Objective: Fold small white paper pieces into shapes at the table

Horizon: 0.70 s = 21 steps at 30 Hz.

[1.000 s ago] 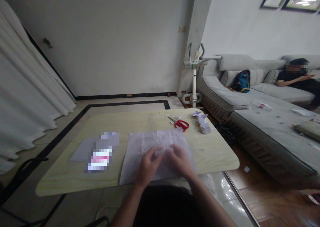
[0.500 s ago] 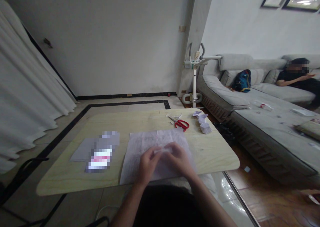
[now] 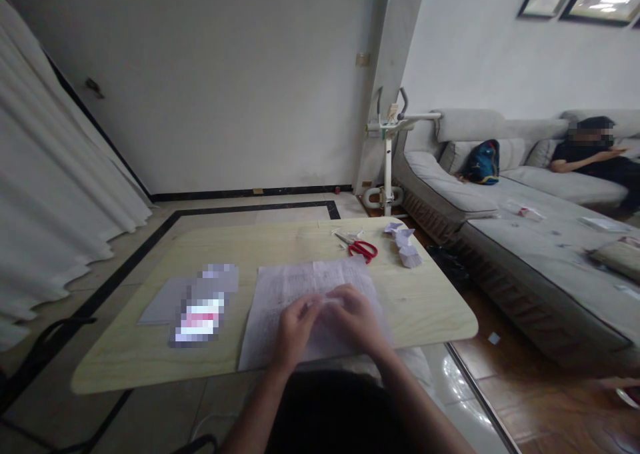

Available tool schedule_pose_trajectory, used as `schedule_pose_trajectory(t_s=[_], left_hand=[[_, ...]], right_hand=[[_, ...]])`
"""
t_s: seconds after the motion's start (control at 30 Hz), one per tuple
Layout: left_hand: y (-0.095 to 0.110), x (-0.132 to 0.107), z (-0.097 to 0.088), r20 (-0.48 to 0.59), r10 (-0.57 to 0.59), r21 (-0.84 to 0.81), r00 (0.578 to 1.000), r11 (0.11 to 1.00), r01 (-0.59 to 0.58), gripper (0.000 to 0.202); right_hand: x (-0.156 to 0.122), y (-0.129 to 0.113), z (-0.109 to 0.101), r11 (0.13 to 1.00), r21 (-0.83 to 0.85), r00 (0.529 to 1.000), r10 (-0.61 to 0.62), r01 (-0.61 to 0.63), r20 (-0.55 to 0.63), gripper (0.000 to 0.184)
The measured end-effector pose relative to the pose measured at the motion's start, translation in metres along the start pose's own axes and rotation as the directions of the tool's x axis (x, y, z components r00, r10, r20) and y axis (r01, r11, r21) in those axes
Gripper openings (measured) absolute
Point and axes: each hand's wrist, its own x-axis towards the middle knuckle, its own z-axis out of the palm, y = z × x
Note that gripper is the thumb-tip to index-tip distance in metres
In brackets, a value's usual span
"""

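Note:
Both my hands are closed at the fingertips over a large, creased, printed sheet of paper (image 3: 270, 294). My left hand (image 3: 296, 329) and my right hand (image 3: 356, 319) meet at a small pale piece of paper (image 3: 327, 300), pinched between them; the fingers cover most of it. A pair of scissors with red handles (image 3: 363, 249) lies beyond the sheet, blades pointing to the far left. Tiny white scraps lie around the blades. Folded paper pieces (image 3: 410, 256) sit to the right of the scissors.
The sheet lies on a pale wooden table (image 3: 115, 354) with rounded corners. White paper (image 3: 160, 301) and a blurred-out bright item (image 3: 200, 317) are on its left. To the right stand a grey sofa (image 3: 540, 254) with a seated person (image 3: 595, 151), and white exercise equipment (image 3: 388, 167).
My hands stay almost in the same place, with only slight finger movement around the small paper. The camera view has shifted very slightly.

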Motion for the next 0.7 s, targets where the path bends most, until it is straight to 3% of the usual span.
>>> schedule_pose_trajectory(t_s=[0.4,0.7], left_hand=[[0.0029,-0.0012,0.0009,0.017,-0.028,-0.019,0.999,0.999,0.028,0.032],[0.0078,-0.0015,0.0006,-0.018,0.034,0.041,0.999,0.999,-0.034,0.026]], right_hand=[[-0.0004,-0.0059,-0.0023,0.997,-0.001,0.997,0.078,-0.078,0.012,0.009],[-0.0016,-0.0100,-0.0033,0.984,0.016,0.984,0.174,-0.175,0.042,0.012]])
